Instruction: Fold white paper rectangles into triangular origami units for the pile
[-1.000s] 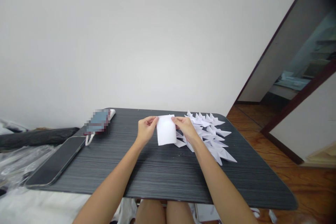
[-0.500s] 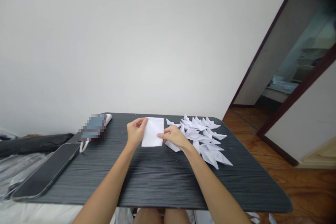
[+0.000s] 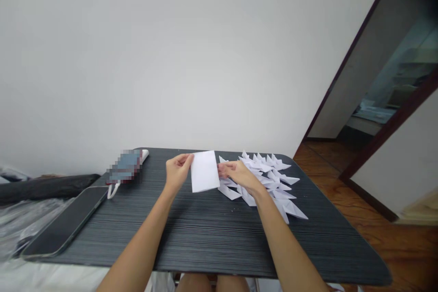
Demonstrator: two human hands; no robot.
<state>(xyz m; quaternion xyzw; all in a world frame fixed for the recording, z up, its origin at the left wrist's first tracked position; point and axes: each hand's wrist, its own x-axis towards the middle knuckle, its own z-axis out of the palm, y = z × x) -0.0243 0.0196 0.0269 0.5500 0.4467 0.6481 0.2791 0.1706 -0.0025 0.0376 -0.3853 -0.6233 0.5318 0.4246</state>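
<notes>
A folded white paper rectangle [image 3: 205, 172] is held up over the dark table [image 3: 212, 242], tilted slightly. Its upper left corner is pinched between the thumb and fingers of my left hand [image 3: 178, 172]. Close to the paper's right edge is my right hand [image 3: 239, 174], its fingers pointing left and partly apart; whether the fingertips touch the edge is hard to tell. Behind and right of that hand lie several folded white paper pieces with pointed tips [image 3: 287, 180], piled over one another.
A phone [image 3: 66, 221] lies at the table's left edge. Behind it are a blurred-out item [image 3: 125, 166] and a white cable [image 3: 112, 190]. A black roll [image 3: 48, 188] and clear plastic are left of the table. The wall [image 3: 212, 54] stands behind.
My right hand has let go of the paper's face and shifted right, its fingers spreading. The paper has tilted a little in my left hand. The view has shifted slightly.
</notes>
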